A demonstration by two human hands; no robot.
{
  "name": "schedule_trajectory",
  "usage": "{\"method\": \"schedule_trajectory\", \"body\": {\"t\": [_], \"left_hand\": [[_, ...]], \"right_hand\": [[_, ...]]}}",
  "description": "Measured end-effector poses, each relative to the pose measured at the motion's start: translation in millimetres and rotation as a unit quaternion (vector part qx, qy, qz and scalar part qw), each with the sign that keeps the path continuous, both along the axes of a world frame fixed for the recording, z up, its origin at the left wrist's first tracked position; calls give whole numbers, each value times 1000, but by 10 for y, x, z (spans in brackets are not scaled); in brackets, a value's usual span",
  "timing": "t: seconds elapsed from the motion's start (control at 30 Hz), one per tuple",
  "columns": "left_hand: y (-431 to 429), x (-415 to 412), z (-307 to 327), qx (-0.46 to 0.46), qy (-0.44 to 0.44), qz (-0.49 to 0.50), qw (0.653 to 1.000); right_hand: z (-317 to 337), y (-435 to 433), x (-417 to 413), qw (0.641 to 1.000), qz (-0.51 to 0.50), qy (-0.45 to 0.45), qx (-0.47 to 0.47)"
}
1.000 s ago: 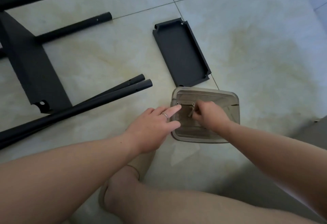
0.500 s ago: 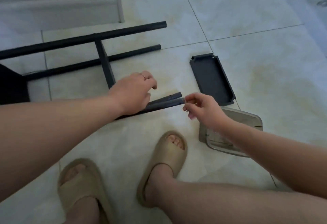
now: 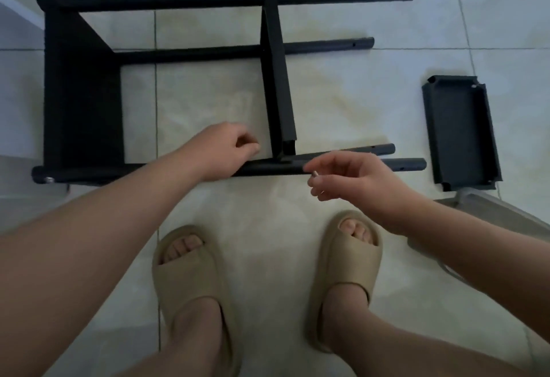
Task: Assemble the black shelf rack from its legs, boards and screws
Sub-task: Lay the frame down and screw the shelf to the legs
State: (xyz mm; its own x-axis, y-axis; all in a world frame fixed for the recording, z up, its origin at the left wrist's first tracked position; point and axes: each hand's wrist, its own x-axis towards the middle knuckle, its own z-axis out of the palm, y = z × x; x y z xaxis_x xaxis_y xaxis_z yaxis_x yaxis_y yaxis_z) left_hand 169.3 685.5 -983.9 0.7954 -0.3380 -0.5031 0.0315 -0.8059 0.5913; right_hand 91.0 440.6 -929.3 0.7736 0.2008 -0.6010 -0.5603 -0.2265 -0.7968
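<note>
Half-built black metal shelf rack [image 3: 83, 94] is lying sideways on the pale tiled floor [image 3: 342, 94]. Right hand [image 3: 357, 180] is pinching a small silver screw [image 3: 315, 174] in its fingers, just over the nearest black tube leg [image 3: 410, 165]. Left hand [image 3: 223, 150] is hovering beside that leg with fingers curled, can't tell if they're gripping anything.

Open floor [image 3: 202, 100] shows in the bay between the end board [image 3: 80, 94] and the middle board [image 3: 278, 85]. The left hand [image 3: 223, 150] occupies its near corner. The middle board stands on edge and bars sideways passage. Right of it, floor runs unobstructed to the loose board [image 3: 461, 132]. The right hand [image 3: 351, 180], pinching a screw [image 3: 315, 174], hangs over the near leg [image 3: 89, 173]. A bare strip separates that leg from the slippers [image 3: 190, 272].
</note>
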Motion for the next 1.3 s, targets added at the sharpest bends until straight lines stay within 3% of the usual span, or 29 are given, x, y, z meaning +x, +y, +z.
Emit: {"method": "schedule_trajectory", "body": {"t": [0.13, 0.27, 0.8, 1.3], "left_hand": [[-25, -103, -39, 27, 52, -89, 994], [-154, -127, -17, 67, 21, -136, 988], [-132, -308, 267, 4, -27, -76, 997], [-136, -301, 302, -3, -14, -63, 998]], "right_hand": [[-82, -41, -104, 998, 42, -23, -29], [-170, -39, -173, 996, 42, -61, -47], [-195, 91, -250, 977, 51, -187, -91], [-186, 182, -249, 970, 51, -206, -121]]}}
